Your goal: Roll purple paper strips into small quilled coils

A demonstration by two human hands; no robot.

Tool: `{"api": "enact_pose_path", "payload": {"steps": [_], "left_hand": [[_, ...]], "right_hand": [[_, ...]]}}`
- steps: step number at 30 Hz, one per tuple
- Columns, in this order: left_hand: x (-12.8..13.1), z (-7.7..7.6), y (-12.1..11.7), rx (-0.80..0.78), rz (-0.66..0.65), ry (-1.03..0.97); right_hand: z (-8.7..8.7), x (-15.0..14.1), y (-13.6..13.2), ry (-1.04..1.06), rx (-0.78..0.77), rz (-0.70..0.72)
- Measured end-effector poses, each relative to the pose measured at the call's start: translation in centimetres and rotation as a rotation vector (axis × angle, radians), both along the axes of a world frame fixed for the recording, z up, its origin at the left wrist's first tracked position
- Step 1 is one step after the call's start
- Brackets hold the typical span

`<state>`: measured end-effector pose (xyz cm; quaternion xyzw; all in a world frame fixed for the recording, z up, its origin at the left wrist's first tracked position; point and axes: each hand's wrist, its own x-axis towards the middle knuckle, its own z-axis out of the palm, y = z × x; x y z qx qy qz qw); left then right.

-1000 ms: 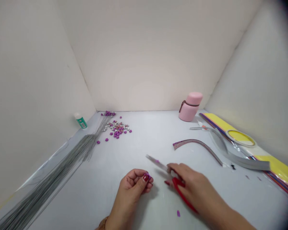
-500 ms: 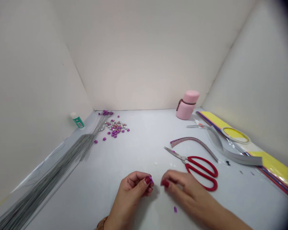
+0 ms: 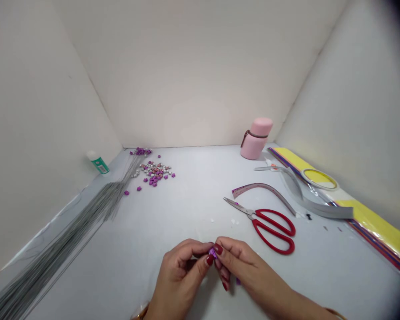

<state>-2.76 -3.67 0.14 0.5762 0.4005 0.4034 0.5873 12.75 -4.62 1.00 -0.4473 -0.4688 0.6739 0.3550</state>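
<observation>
My left hand (image 3: 180, 278) and my right hand (image 3: 243, 266) meet low in the view, fingertips together. Pinched between them is a small glittery purple piece (image 3: 212, 253), mostly hidden by my fingers. To the right of my right hand, and apart from it, lie red-handled scissors (image 3: 263, 224) with their blades pointing up and left. Another small purple bit (image 3: 238, 281) sits on the white surface, partly hidden under my right hand.
Further back are a heap of purple and silver paper stars (image 3: 155, 173), a bundle of thin grey wires (image 3: 70, 226), a green-labelled glue bottle (image 3: 98, 163), a pink flask (image 3: 256, 138), a grey strip (image 3: 320, 206), a tape roll (image 3: 319, 179) and yellow sheets (image 3: 376, 226).
My right hand has let go of the scissors, which now lie on the table. It has moved left and joined my left hand on the purple piece. The view has shifted slightly.
</observation>
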Motion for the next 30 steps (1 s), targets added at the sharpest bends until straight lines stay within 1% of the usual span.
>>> {"api": "enact_pose_path", "payload": {"steps": [3,5,8,11,14,17,20,22,23,24,25,27,29,30], "left_hand": [[-0.1,-0.2,-0.3,0.129,-0.016,0.06],[-0.1,-0.5,-0.4,0.185,-0.016,0.052],[0.1,-1.0,-0.7,0.176,0.055,-0.008],[0.4,-1.2,-1.0,0.149,0.102,-0.074],[0.5,-1.0,-1.0,0.071,0.132,-0.119],[0.5,-0.5,-0.6,-0.096,0.154,-0.094],[0.5,-0.3,-0.3,-0.237,0.149,-0.072],[0.4,-0.2,-0.2,-0.284,0.151,-0.067],[0.4,-0.1,-0.2,-0.281,0.152,-0.062],[0.3,0.0,-0.2,-0.248,0.143,-0.055],[0.2,0.2,-0.2,-0.184,0.122,-0.041],[-0.1,0.6,-0.2,0.012,0.061,0.013],[-0.3,0.9,0.0,0.177,0.02,0.096],[-0.4,0.9,0.0,0.218,0.02,0.132]], "right_hand": [[-0.1,-0.1,-0.4,-0.021,0.045,0.014],[-0.1,-0.2,-0.6,0.003,0.04,0.015],[0.0,-0.4,-0.7,0.036,0.028,0.008],[0.0,-0.6,-0.6,0.017,0.061,-0.016],[-0.1,-0.6,-0.6,-0.09,0.152,-0.046],[-0.3,-0.5,-0.6,-0.2,0.22,-0.051],[-0.4,-0.4,-0.5,-0.238,0.248,-0.057],[-0.3,-0.3,-0.4,-0.24,0.252,-0.054],[-0.3,-0.3,-0.4,-0.228,0.232,-0.048],[-0.3,-0.2,-0.4,-0.204,0.199,-0.041],[-0.2,-0.2,-0.3,-0.172,0.162,-0.034],[-0.2,-0.1,-0.3,-0.118,0.103,-0.019],[-0.2,-0.1,-0.3,-0.11,0.095,-0.009],[-0.2,-0.1,-0.3,-0.134,0.117,-0.002]]}}
